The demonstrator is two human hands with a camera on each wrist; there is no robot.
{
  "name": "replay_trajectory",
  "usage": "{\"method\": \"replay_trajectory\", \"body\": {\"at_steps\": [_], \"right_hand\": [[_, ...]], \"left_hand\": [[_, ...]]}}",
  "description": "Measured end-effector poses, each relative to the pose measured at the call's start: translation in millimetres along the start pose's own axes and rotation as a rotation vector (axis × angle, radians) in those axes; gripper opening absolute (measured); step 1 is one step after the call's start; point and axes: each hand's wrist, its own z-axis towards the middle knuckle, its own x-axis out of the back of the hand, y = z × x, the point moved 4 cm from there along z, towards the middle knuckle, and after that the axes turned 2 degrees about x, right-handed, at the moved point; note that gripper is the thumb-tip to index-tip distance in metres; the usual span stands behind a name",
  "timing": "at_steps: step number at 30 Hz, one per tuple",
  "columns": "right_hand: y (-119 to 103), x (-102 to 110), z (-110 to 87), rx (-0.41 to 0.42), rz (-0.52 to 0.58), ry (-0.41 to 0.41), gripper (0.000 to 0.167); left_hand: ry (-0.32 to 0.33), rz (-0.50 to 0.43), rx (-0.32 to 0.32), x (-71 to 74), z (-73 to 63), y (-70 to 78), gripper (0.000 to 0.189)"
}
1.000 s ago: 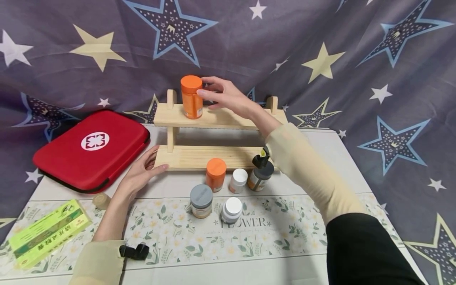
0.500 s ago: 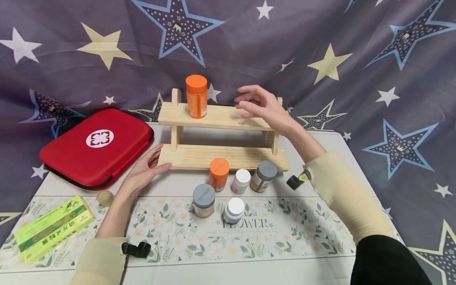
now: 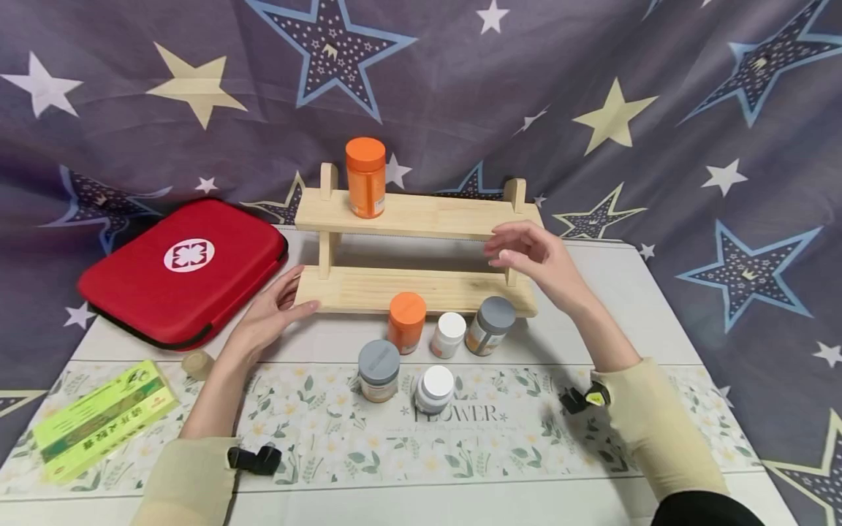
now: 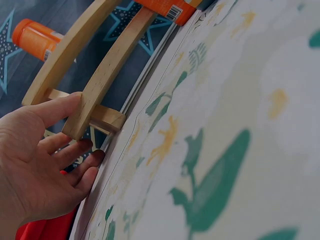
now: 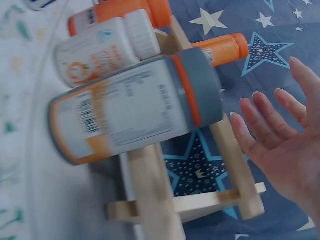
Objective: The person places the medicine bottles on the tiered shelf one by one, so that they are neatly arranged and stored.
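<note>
A two-tier wooden shelf (image 3: 421, 288) stands at the back of the table. My left hand (image 3: 266, 315) holds the left end of its lower board, thumb on one side and fingertips on the other, as the left wrist view (image 4: 47, 160) shows. On the upper board, near the left, an orange pill bottle (image 3: 366, 179) stands upright. Off the right end of the shelf my right hand (image 3: 542, 263) hovers with relaxed fingers and holds nothing. Below it to the left is a grey-capped bottle (image 3: 490, 326), large in the right wrist view (image 5: 135, 107).
In front of the shelf stand another orange bottle (image 3: 406, 323), two white bottles (image 3: 449, 336) and a second grey-capped bottle (image 3: 378, 371). A red first-aid case (image 3: 177, 285), a yellow-green box (image 3: 105, 420) and a small cork-coloured cylinder (image 3: 197, 364) lie at left.
My right hand has come away from the orange bottle on the upper board and moved right and down. That bottle stays standing there. My left hand keeps its hold on the shelf.
</note>
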Motion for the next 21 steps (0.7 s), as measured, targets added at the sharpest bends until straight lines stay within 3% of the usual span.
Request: {"method": "replay_trajectory", "body": {"at_steps": [12, 21], "right_hand": [[20.1, -1.1, -46.6, -0.033, -0.124, -0.016, 0.041], [33.8, -3.5, -65.3, -0.068, -0.197, -0.046, 0.049]], "left_hand": [[-0.002, -0.029, -0.027, -3.1, 0.2, 1.4, 0.089], [0.009, -0.025, -0.025, 0.0, -1.9, 0.5, 0.088]]}}
